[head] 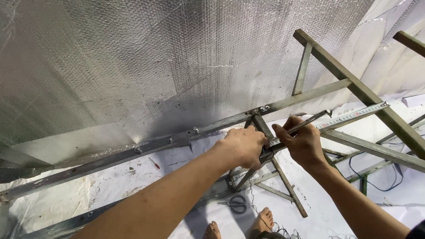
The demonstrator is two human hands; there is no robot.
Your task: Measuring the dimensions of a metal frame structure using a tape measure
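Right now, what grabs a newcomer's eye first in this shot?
The silver bubble-foil sheet fills the upper left, running behind a long metal bar. At centre, the left hand grips a joint of the steel-angle frame, while the right hand holds a thin metal tool beside a tape measure laid along a bar. Below, scissors lie on the white floor sheet near bare feet.

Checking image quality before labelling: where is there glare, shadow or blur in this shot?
Head view: the silver foil sheet glares brightly at upper left, dark shadow pools along the steel rail; left hand and right hand stay sharp; straight bars bow slightly towards the edges.
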